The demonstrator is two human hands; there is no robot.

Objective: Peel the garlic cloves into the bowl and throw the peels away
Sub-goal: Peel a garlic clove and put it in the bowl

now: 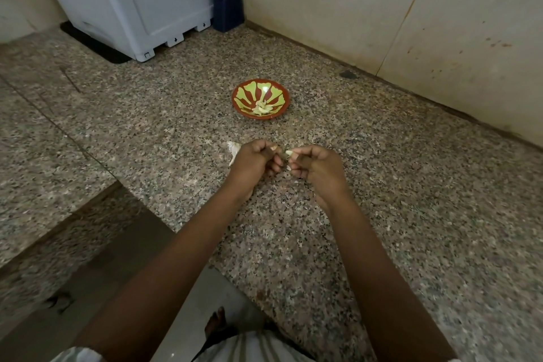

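Two hands were held close together on the near side of the bowl [258, 117], well short of its rim. The right hand [316, 166] was clenched round a garlic clove [289, 152], whose pale tip was seen poking out between thumb and forefinger toward the left hand [257, 160]. The left hand's fingers were curled in tight just beside that tip; whether a shred of skin was pinched there could not be told. The clove was judged light, small and firm, its papery skin dry and brittle and its bared flesh likely slick, so it would best be gripped by the thicker end while the skin is picked from the tip. Peeled cloves [262, 109] were heaped in the bowl's middle. Loose peels [233, 146] were seen on the counter [382, 185], nearer than the bowl and touching the left hand's outer edge
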